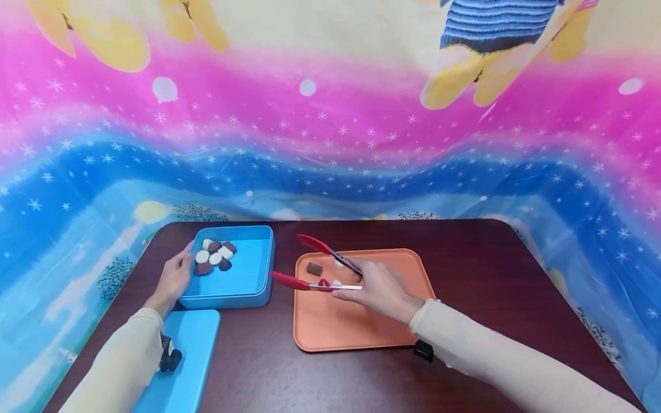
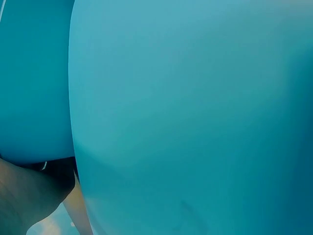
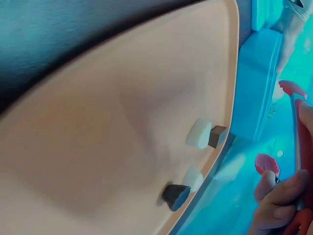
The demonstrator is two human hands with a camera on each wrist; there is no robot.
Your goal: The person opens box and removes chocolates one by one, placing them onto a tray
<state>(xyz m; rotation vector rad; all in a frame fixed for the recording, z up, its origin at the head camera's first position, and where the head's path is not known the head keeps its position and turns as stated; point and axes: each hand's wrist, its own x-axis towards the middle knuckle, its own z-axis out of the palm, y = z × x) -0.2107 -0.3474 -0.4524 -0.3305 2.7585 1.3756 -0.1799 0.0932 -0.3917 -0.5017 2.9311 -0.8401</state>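
Tongs (image 1: 291,281) of silvery metal with red tips appear in the head view, gripped in the right hand (image 1: 384,289), arms spread and nothing between the tips, which reach past the left edge of a rectangular orange tray (image 1: 356,332). The left hand (image 1: 174,281) rests against the left wall of a square blue box (image 1: 227,302), probably to stop it sliding on the dark brown desk (image 1: 268,373); whether its fingers pinch the wall, I cannot tell. Small white and brown pieces (image 1: 216,259) lie gathered in the box's left part; a flat blue lid (image 1: 191,350) lies in front, seemingly set aside for access. The left wrist view is mostly smooth blue surface, too close to explain the hold. The right wrist view shows two white pieces (image 3: 199,133), a brown block (image 3: 217,137) and a dark tapered piece (image 3: 175,197) near the tray's rim, perhaps conveniently within the tongs' reach.
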